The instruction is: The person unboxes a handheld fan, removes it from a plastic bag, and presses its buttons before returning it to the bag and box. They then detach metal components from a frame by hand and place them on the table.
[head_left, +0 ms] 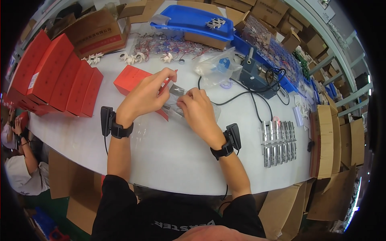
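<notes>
A red cardboard box [128,79] lies on the white table, its open end and flaps toward the middle. My left hand [149,94] is closed around that open end, with red flaps showing beside the fingers. Against the box opening lies a clear plastic bag [176,90] with something dark grey in it; its exact kind I cannot make out. My right hand [197,108] pinches the bag, fingertips bent together close to the left hand. Part of the bag is hidden beneath the right hand.
Red boxes [56,76] stand in a row at the left. A rack of metal tubes [278,143] is at the right. Behind are a grey-blue device [257,76] with black cables, a crumpled plastic bag [217,66], white fan wheels [134,58] and a blue tray [193,18]. Another person sits far left.
</notes>
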`<control>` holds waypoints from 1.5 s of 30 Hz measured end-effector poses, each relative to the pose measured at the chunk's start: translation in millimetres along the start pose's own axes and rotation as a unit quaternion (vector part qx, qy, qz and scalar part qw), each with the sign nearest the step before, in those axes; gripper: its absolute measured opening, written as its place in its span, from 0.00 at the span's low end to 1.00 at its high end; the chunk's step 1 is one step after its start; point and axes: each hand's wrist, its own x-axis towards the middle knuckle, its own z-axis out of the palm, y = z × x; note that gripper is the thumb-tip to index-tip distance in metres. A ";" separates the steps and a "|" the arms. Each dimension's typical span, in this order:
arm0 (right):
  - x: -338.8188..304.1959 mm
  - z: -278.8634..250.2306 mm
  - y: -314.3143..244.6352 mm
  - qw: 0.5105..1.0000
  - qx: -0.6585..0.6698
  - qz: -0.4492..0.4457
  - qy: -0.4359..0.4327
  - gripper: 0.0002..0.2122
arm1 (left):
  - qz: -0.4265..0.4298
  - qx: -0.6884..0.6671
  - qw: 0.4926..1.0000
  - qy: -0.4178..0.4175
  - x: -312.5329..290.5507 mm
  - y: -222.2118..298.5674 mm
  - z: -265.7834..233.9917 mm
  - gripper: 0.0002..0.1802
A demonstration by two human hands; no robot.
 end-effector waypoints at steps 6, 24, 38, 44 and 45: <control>-9.8 0.8 0.3 0.997 0.012 -0.039 0.067 0.08 | -0.030 -0.003 1.000 0.008 0.3 -1.9 1.1 0.14; -1.5 -42.9 20.3 0.682 0.616 0.277 0.279 0.15 | -0.043 -0.008 0.999 -0.019 2.8 -4.1 -5.7 0.16; -22.5 -76.6 31.9 0.437 0.891 0.028 0.122 0.20 | 0.197 0.143 0.968 0.056 -5.7 67.8 -3.0 0.40; -21.0 -79.1 -4.7 0.668 0.696 0.227 0.133 0.21 | 0.227 -0.022 0.973 -0.018 -2.9 49.2 5.3 0.44; -18.1 -83.2 -6.0 0.669 0.695 0.227 0.135 0.21 | 0.230 -0.053 0.972 -0.024 -3.5 44.8 -2.9 0.44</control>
